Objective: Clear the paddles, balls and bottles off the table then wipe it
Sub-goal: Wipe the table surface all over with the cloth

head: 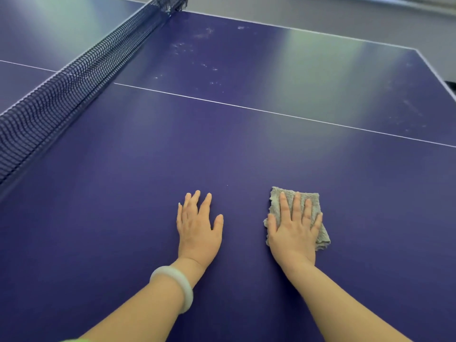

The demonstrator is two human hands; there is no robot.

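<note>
1. A person's two bare hands lie palm-down on a dark blue table-tennis table [123,193], near its close edge and a short way apart.
2. The right hand [293,233] presses flat on a folded grey terry cloth [274,201]. Its fingers are straight and slightly spread, and nothing is clenched or pinched. The cloth lies on the tabletop under the palm, and its frayed edges show beyond the fingertips and at both sides of the hand.
3. The left hand [198,230] rests directly on the bare blue surface just left of the cloth without touching it. Its fingers are extended and relaxed, and it holds nothing.
4. A pale, milky-white ring bangle [177,285] circles the left wrist.
5. A thin white centre line [246,107] crosses the tabletop well beyond the hands, running from the net to the right-hand edge.
6. A dark mesh net with a white top band [61,95] stands upright along the left, stretching from the near left to the far post.
7. Whitish dusty smudges [187,48] speckle the far half of the surface beyond the line, where pale light reflects in broad streaks.
8. A grey floor [320,13] shows past the table's far edge.
</note>
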